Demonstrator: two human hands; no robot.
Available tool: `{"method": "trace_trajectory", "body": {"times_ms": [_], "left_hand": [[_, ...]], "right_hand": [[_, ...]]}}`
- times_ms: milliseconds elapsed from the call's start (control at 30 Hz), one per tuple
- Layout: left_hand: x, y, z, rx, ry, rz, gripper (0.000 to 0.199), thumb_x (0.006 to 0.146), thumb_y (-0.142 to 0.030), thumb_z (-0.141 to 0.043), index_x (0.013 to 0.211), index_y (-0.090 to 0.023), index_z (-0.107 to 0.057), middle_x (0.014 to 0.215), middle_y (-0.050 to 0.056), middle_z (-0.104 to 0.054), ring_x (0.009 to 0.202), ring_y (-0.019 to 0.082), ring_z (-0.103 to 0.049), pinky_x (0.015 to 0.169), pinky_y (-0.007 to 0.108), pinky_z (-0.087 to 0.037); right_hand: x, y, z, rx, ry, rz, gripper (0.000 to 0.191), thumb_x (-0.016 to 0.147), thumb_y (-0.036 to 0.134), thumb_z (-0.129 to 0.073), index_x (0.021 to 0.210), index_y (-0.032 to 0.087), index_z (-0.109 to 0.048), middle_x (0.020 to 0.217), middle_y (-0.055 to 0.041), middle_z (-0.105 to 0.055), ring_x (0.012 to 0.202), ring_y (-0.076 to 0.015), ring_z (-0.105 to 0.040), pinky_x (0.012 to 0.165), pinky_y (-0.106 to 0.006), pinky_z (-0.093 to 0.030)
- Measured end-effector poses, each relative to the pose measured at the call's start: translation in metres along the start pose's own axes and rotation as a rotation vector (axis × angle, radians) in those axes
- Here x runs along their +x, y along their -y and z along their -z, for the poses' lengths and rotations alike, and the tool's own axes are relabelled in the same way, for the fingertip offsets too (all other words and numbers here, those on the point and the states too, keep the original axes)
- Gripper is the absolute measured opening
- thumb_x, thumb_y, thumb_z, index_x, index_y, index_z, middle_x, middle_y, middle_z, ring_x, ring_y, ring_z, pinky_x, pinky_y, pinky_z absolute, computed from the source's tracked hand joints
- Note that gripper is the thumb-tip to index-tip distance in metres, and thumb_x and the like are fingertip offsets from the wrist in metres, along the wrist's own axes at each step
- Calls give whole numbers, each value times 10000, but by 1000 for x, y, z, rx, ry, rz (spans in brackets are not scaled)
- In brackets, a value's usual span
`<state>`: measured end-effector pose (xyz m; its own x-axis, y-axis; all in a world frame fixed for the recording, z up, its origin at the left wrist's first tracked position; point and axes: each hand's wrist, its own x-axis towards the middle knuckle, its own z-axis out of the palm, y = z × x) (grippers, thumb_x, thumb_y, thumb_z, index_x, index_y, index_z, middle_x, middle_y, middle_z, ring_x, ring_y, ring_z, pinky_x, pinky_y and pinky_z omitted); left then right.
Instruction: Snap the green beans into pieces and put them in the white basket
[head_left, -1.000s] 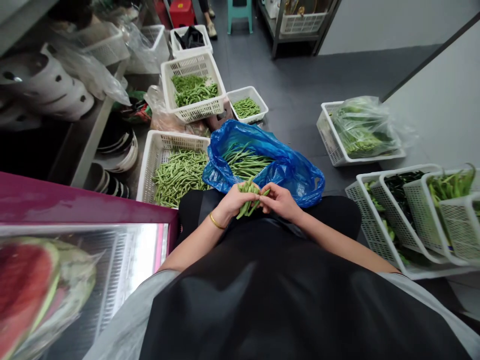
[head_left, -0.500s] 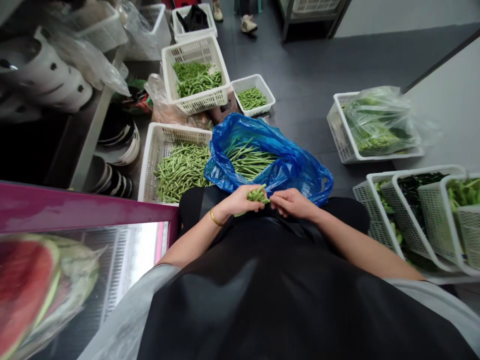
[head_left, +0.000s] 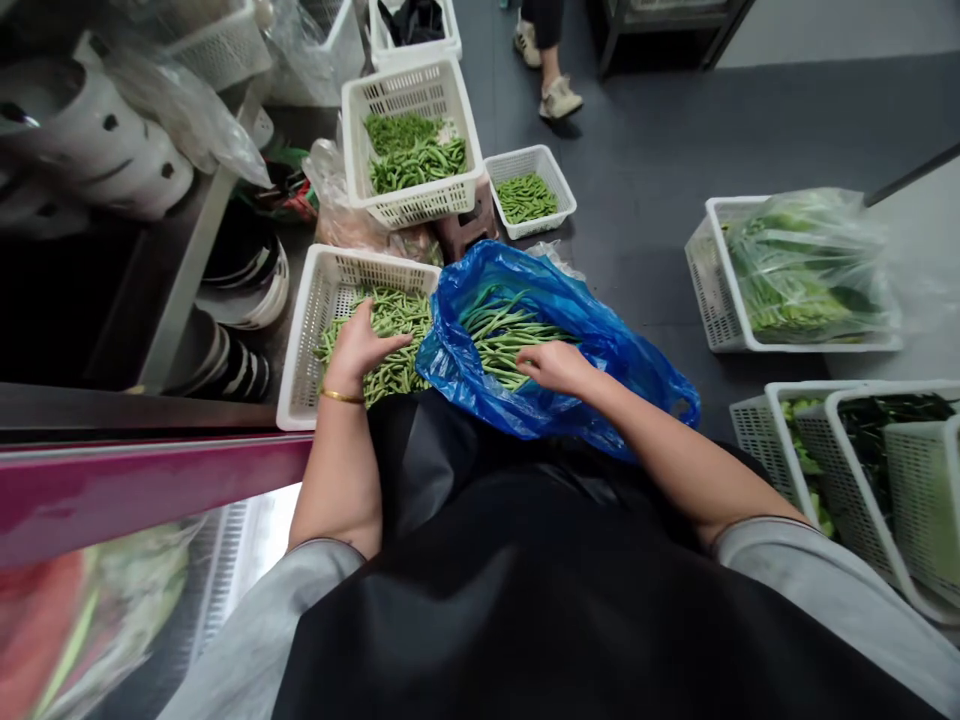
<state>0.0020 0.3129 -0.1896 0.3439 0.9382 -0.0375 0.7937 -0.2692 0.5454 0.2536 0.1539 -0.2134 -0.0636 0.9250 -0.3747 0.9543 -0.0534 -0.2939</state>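
Observation:
My left hand is spread above the short cut green beans, thumb and fingers apart, with nothing seen in it. These beans lie in a white plastic basket at my left knee. Over my lap sits an opened blue plastic bag with long whole green beans inside. My right hand is in the bag's mouth at the long beans, its fingers curled downward; whatever they hold is hidden beneath the hand.
Ahead stand a white crate with green vegetables and a small basket of beans. At right are a basket of bagged greens and several upright baskets. A person's shoes show on the floor. Left is a pink-edged cabinet.
My left hand has moved left over the basket and let go of its bunch of cut beans. My right hand has gone forward into the blue bag. The person ahead has stepped closer.

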Motion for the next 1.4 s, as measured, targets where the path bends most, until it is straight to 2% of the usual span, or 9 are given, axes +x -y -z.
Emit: {"method": "trace_trajectory", "body": {"times_ms": [133,267,433,600,767,967,1100,1267,1400], "left_hand": [[-10,-6,-19,-348,9,-35,612,689,-339,-687,1204,-54,-522,1112,168,-620,977,203,-587,856,331,-454],[-34,-30,-40,-779,236,23,434,640,-400,-716,950,-104,-646,708,57,-657,624,136,-612,606,245,-482],[-71,-67,-80,-1107,694,242,401,651,-450,-711,832,-94,-672,635,66,-655,473,90,-555,443,187,-408],[-104,-105,-118,-1433,862,466,378,743,-451,-641,844,-87,-646,697,79,-665,528,90,-585,466,183,-435],[-123,-121,-119,-1325,702,300,316,722,-411,-672,694,-106,-593,615,30,-626,474,55,-524,449,165,-384],[-154,-130,-101,-987,879,-92,397,695,-506,-645,628,-128,-545,500,-13,-541,392,46,-412,398,182,-305],[-164,-124,-86,-987,987,-157,428,744,-573,-555,708,-146,-557,423,-58,-417,339,51,-339,360,190,-266],[-164,-108,-86,-933,1128,-171,443,728,-564,-575,613,-137,-569,383,-38,-402,324,66,-359,353,199,-275],[-155,-101,-101,-1068,871,125,436,730,-526,-587,527,-152,-493,366,-49,-357,309,53,-297,347,197,-290]], "right_hand": [[69,1,-17,-156,-20,-79,316,830,128,-394,989,91,-664,1013,-207,-659,935,-285,-624,724,-316,-441],[77,-6,-10,-152,-30,-77,306,825,140,-400,1007,60,-633,1027,-225,-646,929,-301,-623,738,-343,-448],[-3,-7,17,241,-488,-134,242,830,241,-439,991,132,-582,881,-116,-674,812,-211,-624,749,-302,-457],[-94,15,-28,815,-686,-145,248,861,390,-438,952,199,-567,780,-50,-678,692,-180,-640,684,-314,-503],[-135,24,-69,434,-524,-65,346,892,338,-332,827,171,-628,821,-121,-681,764,-205,-635,722,-317,-476],[-139,31,-78,106,98,-106,277,833,272,-439,733,151,-666,813,-130,-691,762,-219,-636,654,-296,-441],[-138,14,-69,257,227,-120,247,750,393,-582,746,165,-678,663,-80,-673,635,-192,-628,541,-258,-429],[-143,-4,-22,1139,-328,-129,533,801,591,-434,1033,142,-600,593,-16,-618,413,-103,-499,417,-225,-392],[-150,30,-9,1000,-793,-101,309,739,479,-603,743,170,-611,599,-9,-606,494,-108,-546,503,-235,-456]]}}
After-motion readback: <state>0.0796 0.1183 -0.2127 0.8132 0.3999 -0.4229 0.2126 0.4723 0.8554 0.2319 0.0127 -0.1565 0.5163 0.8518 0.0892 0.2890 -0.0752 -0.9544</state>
